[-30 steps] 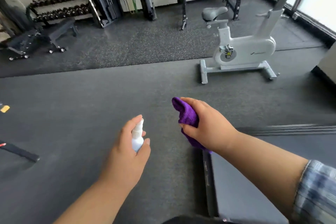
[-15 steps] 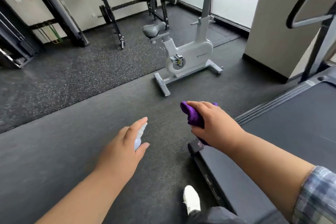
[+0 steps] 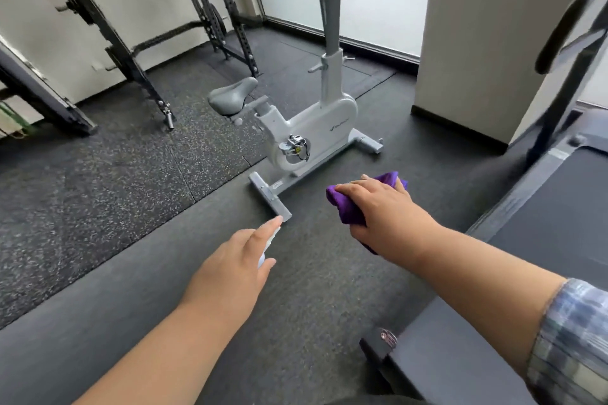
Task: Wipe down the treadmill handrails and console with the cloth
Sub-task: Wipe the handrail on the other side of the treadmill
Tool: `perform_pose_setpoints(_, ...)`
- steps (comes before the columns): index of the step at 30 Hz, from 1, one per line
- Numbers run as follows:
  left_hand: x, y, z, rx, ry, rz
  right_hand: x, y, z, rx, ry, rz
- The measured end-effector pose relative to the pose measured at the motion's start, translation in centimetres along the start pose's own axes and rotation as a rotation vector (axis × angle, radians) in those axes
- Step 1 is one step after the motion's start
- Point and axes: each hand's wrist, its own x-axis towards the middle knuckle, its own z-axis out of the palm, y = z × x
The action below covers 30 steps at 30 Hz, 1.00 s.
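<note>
A blue-grey plaid sleeve [image 3: 572, 348] covers the right upper forearm.

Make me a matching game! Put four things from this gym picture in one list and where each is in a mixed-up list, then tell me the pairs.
Things:
1. crumpled purple cloth
2. small white spray bottle
3. white exercise bike
4. dark grey treadmill deck

Places:
A. standing on the floor, beyond both hands
B. in the left hand
C. along the right side
D. in the right hand

Pairs: 1-D, 2-B, 3-A, 4-C
</note>
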Motion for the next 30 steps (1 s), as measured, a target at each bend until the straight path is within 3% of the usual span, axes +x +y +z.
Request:
perform_pose_setpoints(7, 16.3, -6.9, 6.2, -0.109, -0.150, 0.226, 10.3, 2.5, 1.6, 0.052, -0.010, 0.254)
perform_pose_setpoints(15, 34.8, -12.5, 9.7, -0.210, -0.190, 0.576, 18.0, 5.3, 1.9, 0.106, 0.163, 0.664)
perform_pose_setpoints(19, 43.6, -10.2, 11.6, -0.191, -0.288, 0.740, 20.3, 8.0, 0.6, 0.124, 0.266, 0.800)
perform_pose_setpoints(22, 49.2, -5.6, 11.8, -0.223, -0.271, 0.861, 21.2, 12.0, -0.4, 0.161, 0.331, 0.889)
perform_pose_setpoints(24, 52.9, -2.1, 12.1, -0.348, -0.257, 0.915, 21.7, 15.7, -1.0, 0.206, 0.373, 0.951)
perform_pose_setpoints(26, 56.9, 1.8, 13.0, -0.306, -0.296, 1.012, 22.8, 19.8, -2.2, 0.244, 0.420, 0.991)
perform_pose_setpoints(28, 62.0, 5.4, 14.5, -0.309, -0.229, 1.171, 24.4, 24.0, -4.5, 0.317, 0.444, 1.007)
perform_pose_setpoints(30, 66.5, 8.1, 16.5, -0.273, -0.306, 1.279, 25.9, 28.3, -6.9, 0.423, 0.407, 1.020)
